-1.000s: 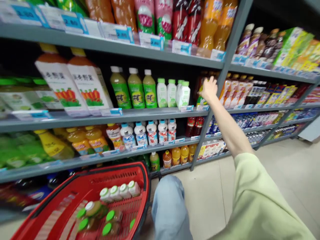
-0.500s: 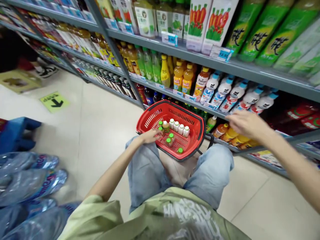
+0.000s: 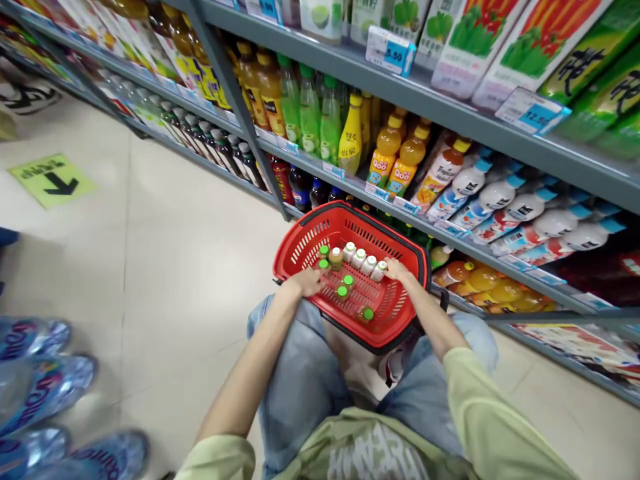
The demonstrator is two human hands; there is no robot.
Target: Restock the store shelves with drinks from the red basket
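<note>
A red shopping basket (image 3: 300, 243) stands on the floor between my knees. Inside it are several small white bottles (image 3: 360, 257) in a row, an amber bottle with a white cap (image 3: 336, 259) and several small bottles with green caps (image 3: 345, 288). Over the basket's left side, my left hand (image 3: 306, 283) has its fingers closed at a green-capped bottle (image 3: 324, 267), which they partly cover. My right hand (image 3: 399, 271) reaches over the right rim, thumb and fingers closed at the rightmost white bottle (image 3: 380, 270).
Drink shelves (image 3: 320, 70) run close along the far side of the basket, with a shelf post (image 3: 223, 73) at left. Orange drink bottles (image 3: 487, 290) lie on the low shelf. Large water bottles (image 3: 45, 393) stand at lower left. A yellow floor sticker (image 3: 53, 180) bears an arrow.
My right hand has come down from in front of the shelf into the basket, to the rightmost white bottle. My left hand stays by the green-capped bottle. The view has moved closer to the shelves.
</note>
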